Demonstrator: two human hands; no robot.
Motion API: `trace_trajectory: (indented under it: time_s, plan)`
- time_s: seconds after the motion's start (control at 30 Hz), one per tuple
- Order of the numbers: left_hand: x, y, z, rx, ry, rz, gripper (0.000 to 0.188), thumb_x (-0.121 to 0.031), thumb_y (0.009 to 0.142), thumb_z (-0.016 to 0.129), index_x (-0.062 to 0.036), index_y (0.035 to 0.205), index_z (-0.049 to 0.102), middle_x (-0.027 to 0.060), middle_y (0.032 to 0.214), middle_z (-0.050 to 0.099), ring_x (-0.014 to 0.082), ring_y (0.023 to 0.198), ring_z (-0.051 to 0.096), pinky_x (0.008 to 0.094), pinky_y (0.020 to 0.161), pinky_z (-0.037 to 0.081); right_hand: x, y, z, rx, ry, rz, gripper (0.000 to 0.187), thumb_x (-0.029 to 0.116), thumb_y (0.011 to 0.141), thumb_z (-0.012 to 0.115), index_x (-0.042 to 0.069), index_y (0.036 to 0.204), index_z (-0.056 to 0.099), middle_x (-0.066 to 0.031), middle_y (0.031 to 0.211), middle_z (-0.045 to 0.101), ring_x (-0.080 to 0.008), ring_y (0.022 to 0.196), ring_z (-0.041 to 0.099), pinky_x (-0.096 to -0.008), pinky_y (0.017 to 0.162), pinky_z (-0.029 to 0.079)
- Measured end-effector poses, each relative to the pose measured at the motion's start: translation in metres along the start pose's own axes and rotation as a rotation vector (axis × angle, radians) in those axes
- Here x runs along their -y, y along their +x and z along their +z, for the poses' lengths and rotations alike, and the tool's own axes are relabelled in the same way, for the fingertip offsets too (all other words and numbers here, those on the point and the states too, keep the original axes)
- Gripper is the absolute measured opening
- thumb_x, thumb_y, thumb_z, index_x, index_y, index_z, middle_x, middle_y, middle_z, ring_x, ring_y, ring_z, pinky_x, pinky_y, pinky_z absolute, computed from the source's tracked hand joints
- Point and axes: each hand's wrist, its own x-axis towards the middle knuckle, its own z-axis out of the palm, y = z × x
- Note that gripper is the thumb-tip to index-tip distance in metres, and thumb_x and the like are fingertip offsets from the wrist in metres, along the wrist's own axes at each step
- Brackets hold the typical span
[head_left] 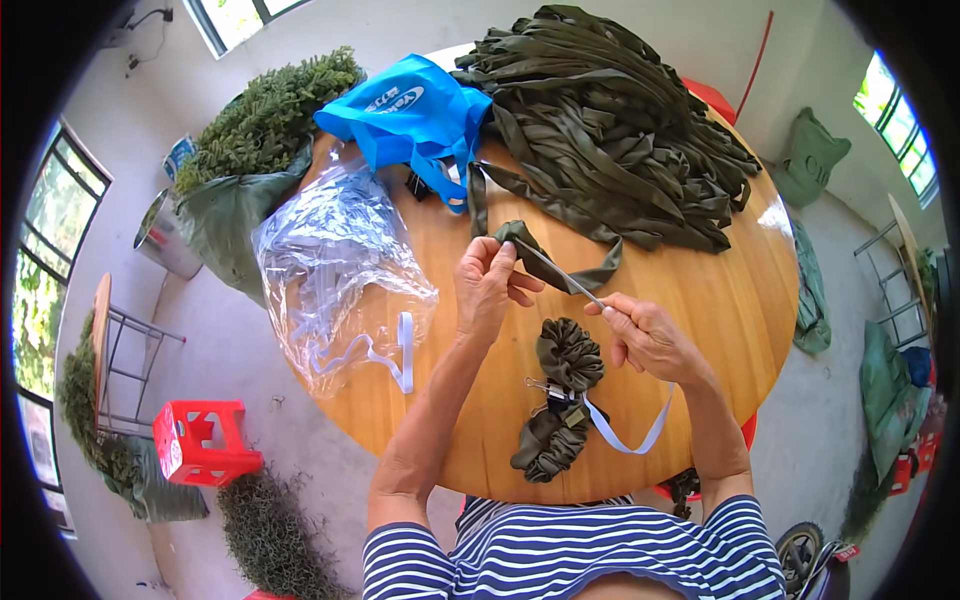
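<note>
My left hand point(484, 287) pinches the end of a dark green fabric strip point(597, 279) between thumb and finger. A thin metal rod point(565, 274) slants from that pinched end to my right hand point(643, 336), whose thumb and fingers close on its near end. The strip loops behind the rod and leads back toward a big heap of the same fabric strips point(610, 120). Nearer me on the table lies gathered dark green fabric point(570, 355), bunched in two ruffled parts, with a metal binder clip point(552, 391) at its middle. White elastic point(632, 447) trails from the clip toward my right wrist.
The round wooden table point(735, 300) also carries a blue bag point(410, 115) and a clear plastic bag point(335, 250) with white elastic. Left of it stands a sack of green artificial foliage point(270, 115). A red stool point(205, 440) is on the floor at left.
</note>
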Motion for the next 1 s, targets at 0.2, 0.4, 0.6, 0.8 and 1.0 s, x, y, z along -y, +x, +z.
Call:
trace_trajectory:
  time_s: [0.2, 0.4, 0.6, 0.8, 1.0]
  plan:
    - [0.005, 0.002, 0.0, 0.09, 0.03, -0.038, 0.012, -0.015, 0.09, 0.045, -0.0039, 0.084, 0.044, 0.0066, 0.072, 0.057, 0.0147, 0.053, 0.061, 0.0205, 0.037, 0.045, 0.003, -0.003, -0.003, 0.005, -0.043, 0.053, 0.026, 0.018, 0.093, 0.038, -0.001, 0.105, 0.052, -0.0017, 0.051, 0.052, -0.0057, 0.042, 0.044, -0.0223, 0.041, 0.035]
    - [0.01, -0.026, 0.028, 0.456, 0.271, -0.217, 0.016, -0.018, 0.087, 0.051, -0.0043, 0.079, 0.05, 0.0039, 0.069, 0.057, 0.0095, 0.053, 0.059, 0.0192, 0.04, 0.044, -0.009, 0.011, 0.015, -0.221, 0.172, 0.072, 0.025, 0.02, 0.091, 0.043, -0.001, 0.103, 0.047, -0.0023, 0.052, 0.051, -0.0072, 0.044, 0.046, -0.0228, 0.042, 0.037]
    - [-0.006, -0.012, 0.013, 0.381, 0.16, -0.348, 0.028, -0.023, 0.084, 0.057, -0.0003, 0.098, 0.049, 0.0116, 0.086, 0.059, 0.0136, 0.047, 0.057, 0.0221, 0.036, 0.044, -0.008, 0.01, 0.013, -0.232, 0.135, -0.027, 0.035, 0.021, 0.089, 0.05, 0.0, 0.115, 0.041, -0.0014, 0.055, 0.05, -0.0068, 0.047, 0.045, -0.0233, 0.044, 0.038]
    - [0.006, -0.001, -0.004, 0.223, -0.312, -0.317, 0.026, -0.023, 0.088, 0.053, -0.0019, 0.103, 0.051, 0.0135, 0.092, 0.063, 0.014, 0.046, 0.058, 0.0227, 0.036, 0.045, -0.012, 0.012, 0.018, -0.057, 0.09, -0.026, 0.044, 0.019, 0.089, 0.048, 0.004, 0.127, 0.033, -0.0011, 0.058, 0.052, -0.0063, 0.049, 0.046, -0.0219, 0.046, 0.038]
    - [0.002, 0.004, -0.009, -0.004, -0.355, -0.172, 0.019, -0.02, 0.086, 0.056, -0.0023, 0.093, 0.055, 0.013, 0.084, 0.064, 0.0139, 0.042, 0.056, 0.022, 0.033, 0.044, -0.016, 0.015, 0.008, -0.028, 0.177, -0.054, 0.044, 0.013, 0.089, 0.046, 0.006, 0.13, 0.034, 0.0019, 0.061, 0.047, -0.0043, 0.051, 0.04, -0.0192, 0.049, 0.036]
